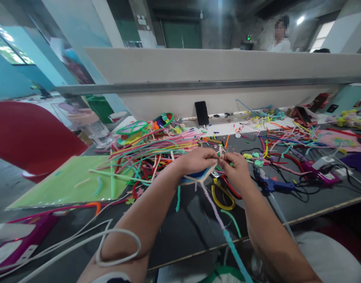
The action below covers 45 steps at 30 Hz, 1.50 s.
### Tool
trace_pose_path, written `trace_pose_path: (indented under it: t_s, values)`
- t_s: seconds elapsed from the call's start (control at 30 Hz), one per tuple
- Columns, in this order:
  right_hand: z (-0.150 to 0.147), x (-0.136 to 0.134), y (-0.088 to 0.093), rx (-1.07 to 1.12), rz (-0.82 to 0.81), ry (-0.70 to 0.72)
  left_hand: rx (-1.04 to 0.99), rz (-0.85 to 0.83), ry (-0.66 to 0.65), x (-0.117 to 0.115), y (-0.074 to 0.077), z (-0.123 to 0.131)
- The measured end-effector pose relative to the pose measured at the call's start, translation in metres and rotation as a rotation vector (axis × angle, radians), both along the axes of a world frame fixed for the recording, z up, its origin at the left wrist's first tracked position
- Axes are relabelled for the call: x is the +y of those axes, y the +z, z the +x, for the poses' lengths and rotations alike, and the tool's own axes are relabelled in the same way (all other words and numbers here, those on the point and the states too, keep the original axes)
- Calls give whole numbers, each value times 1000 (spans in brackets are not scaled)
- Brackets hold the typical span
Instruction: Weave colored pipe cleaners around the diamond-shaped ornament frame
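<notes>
Over the dark table, my left hand (200, 160) is closed in a pinch on the cream edge of a pipe-cleaner piece (209, 173). Part of its blue inside shows under that hand. My right hand (235, 165) pinches close beside the left fingertips, around a cream pipe cleaner (221, 150) that sticks up between them. From the piece's lower corner hangs a lilac and teal fuzzy strand (213, 208), reaching down past the table's front edge. Yellow pipe-cleaner loops (223, 198) lie below my right hand. Fingers hide the exact pinch point.
A heap of coloured pipe cleaners (165, 143) lies left and behind. At right are a blue glue gun (275, 184), its cables and a purple power strip (325, 173). A white cable (118, 232) loops over my left forearm. A phone (201, 113) leans against the partition (227, 65); a person stands beyond.
</notes>
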State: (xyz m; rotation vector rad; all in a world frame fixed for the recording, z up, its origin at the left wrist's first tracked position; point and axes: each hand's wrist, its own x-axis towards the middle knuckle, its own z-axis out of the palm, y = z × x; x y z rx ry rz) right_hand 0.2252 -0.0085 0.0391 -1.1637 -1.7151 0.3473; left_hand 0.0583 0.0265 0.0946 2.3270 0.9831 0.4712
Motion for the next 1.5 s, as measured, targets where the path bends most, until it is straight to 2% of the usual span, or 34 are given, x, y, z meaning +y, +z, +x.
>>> trace_pose_path:
  t_s: [0.13,0.27,0.4,0.63,0.87,1.03,1.13,1.33,1.5]
  values:
    - [1,0,0,14,17,-5,124,139,76,-9,4,6]
    - [4,3,-4,-2,39,-25,177,207,62,-14,6,12]
    - [3,3,-6,-50,49,-59,181,229,65,-12,4,14]
    - [4,5,-4,-26,28,-32,120,136,87,-6,0,9]
    - [6,10,-8,-115,-20,-23,139,191,173,-2,-9,11]
    - [5,8,-10,-154,-6,-50,159,264,125,-3,-13,16]
    - [4,8,-10,-54,-35,-20,145,298,100,-3,-13,18]
    - [1,12,-13,376,-219,60,24,240,93,-4,-15,19]
    - [3,14,-12,406,-181,158,-81,136,132,-2,-12,15]
